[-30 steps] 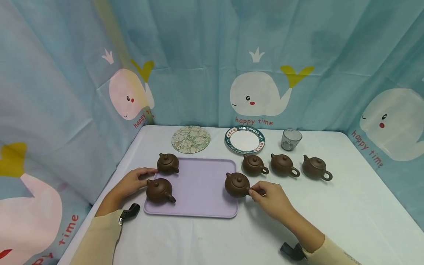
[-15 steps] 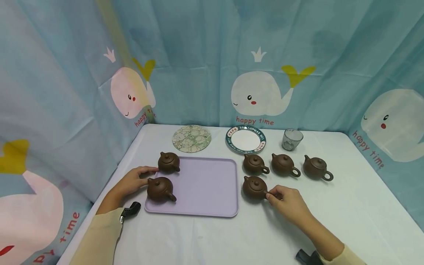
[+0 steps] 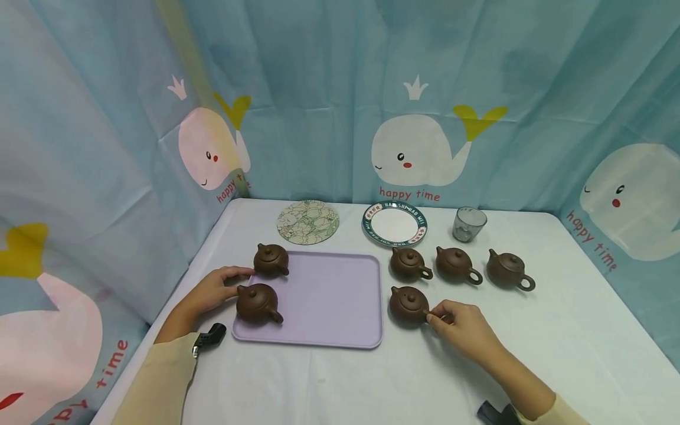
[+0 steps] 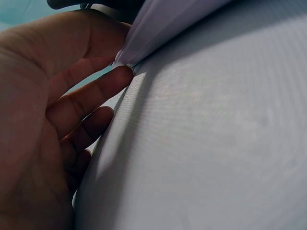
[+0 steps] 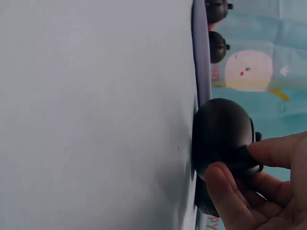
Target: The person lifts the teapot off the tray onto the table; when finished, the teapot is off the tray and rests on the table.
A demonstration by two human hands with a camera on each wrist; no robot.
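Observation:
In the head view my left hand [image 3: 215,289] holds the left edge of a lavender tray [image 3: 329,301], thumb and fingers at its rim. Two brown teapots, a rear one [image 3: 271,260] and a front one [image 3: 257,303], stand at the tray's left side, handles toward the right front. My right hand [image 3: 463,326] pinches the handle of another brown teapot [image 3: 409,306] just right of the tray. The right wrist view shows thumb and fingers around that teapot's handle [image 5: 240,160], its body low at the cloth. From the left wrist, fingertips [image 4: 123,76] meet the tray edge [image 4: 158,33].
Behind the held teapot stand a near teapot [image 3: 408,264], a middle one [image 3: 455,264] and a right one [image 3: 507,269]. Farther back lie a round patterned mat [image 3: 308,222], a green-rimmed plate [image 3: 420,225] and a clear glass [image 3: 470,225]. A whale-printed curtain [image 3: 308,147] surrounds the white-covered table.
My right hand has moved the teapot rightward from over the tray's right edge to the cloth beside it, then slightly nearer me. My left hand stays at the tray.

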